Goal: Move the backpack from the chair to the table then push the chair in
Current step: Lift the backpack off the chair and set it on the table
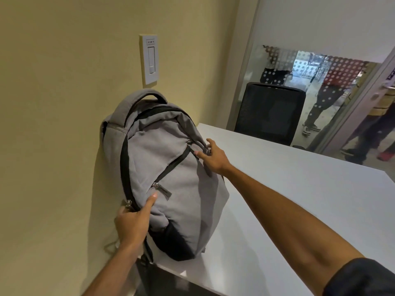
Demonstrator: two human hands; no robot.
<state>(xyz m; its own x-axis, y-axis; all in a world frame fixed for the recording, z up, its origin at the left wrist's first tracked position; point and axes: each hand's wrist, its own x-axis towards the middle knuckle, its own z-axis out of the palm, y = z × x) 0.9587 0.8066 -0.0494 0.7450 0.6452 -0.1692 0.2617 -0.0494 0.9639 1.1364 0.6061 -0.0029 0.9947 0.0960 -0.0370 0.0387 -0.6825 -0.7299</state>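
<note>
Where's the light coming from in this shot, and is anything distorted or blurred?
Head view: light comes from the right, so the backpack shadows the wall on its left; wide-angle bends the table edges; figures behind the dotted glass look hazy.

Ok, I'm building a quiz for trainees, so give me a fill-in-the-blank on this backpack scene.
1. The grey backpack rests on the white ____.
2. Its back leans against the ____ wall.
3. Above the backpack hangs a white light ____.
4. The chair beyond the table is ____ in colour.

Missing words: table; yellow; switch; black
</note>
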